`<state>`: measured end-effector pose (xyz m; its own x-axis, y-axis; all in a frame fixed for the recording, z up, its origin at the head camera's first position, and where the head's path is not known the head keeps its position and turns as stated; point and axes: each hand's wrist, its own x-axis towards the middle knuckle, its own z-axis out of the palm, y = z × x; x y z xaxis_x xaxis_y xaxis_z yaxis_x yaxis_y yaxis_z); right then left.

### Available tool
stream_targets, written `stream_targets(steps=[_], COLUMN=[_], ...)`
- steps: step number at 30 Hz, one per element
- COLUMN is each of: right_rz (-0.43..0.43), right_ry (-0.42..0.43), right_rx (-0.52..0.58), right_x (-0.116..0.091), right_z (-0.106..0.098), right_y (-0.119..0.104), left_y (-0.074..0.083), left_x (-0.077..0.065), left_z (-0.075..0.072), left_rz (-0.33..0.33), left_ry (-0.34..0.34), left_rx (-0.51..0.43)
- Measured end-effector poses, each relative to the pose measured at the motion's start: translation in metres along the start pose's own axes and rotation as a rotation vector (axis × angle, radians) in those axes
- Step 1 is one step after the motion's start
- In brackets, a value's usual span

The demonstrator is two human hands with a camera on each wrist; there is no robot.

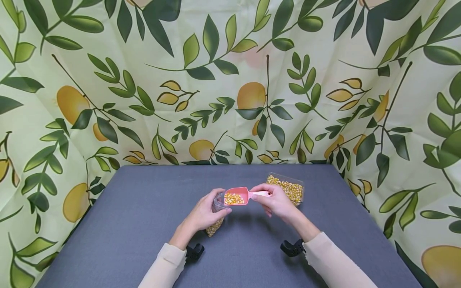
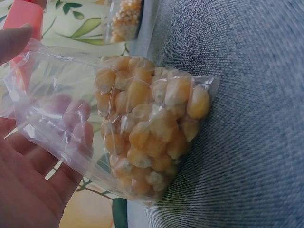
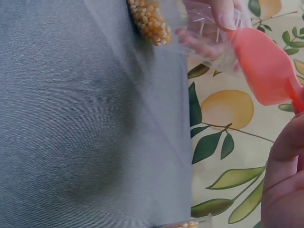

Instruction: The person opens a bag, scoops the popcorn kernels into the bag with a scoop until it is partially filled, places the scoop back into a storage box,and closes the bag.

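Observation:
My left hand (image 1: 201, 215) holds a clear plastic bag (image 2: 52, 107) near its mouth, thumb on one side and fingers on the other. Corn kernels (image 2: 147, 128) fill the lower part of the bag, whose bottom is at the dark tabletop. With my right hand (image 1: 279, 205) I grip the handle of a pink scoop (image 1: 243, 193). The scoop carries more kernels (image 1: 234, 199), and its front edge is at the bag's mouth. Whether the tip is inside the bag I cannot tell.
A clear plastic container (image 1: 303, 193) of corn kernels stands behind my right hand, which partly hides it. The dark grey tabletop (image 1: 144, 208) extends around both hands. A leaf-and-fruit patterned cloth (image 1: 223, 88) hangs behind and at the sides.

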<state>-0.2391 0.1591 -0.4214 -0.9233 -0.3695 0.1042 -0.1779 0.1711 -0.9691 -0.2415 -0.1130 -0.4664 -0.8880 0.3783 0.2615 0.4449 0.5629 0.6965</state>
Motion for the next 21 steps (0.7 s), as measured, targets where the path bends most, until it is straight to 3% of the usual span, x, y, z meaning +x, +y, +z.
stream_targets(steps=[8,16,21], right_rz=[-0.005,-0.009,-0.003], right_ry=[-0.025,-0.055,-0.05], right_rx=[-0.078,-0.127,-0.158], right_x=[0.002,-0.006,-0.003], right_z=[0.005,0.012,0.012], right_y=[-0.012,-0.043,-0.038], left_y=[0.0,0.0,0.001], left_x=[0.0,0.0,0.0], left_z=[0.0,-0.001,-0.002], left_rz=[0.009,0.016,0.026], left_ry=[-0.002,0.003,0.006], left_rx=[-0.02,-0.026,-0.026])
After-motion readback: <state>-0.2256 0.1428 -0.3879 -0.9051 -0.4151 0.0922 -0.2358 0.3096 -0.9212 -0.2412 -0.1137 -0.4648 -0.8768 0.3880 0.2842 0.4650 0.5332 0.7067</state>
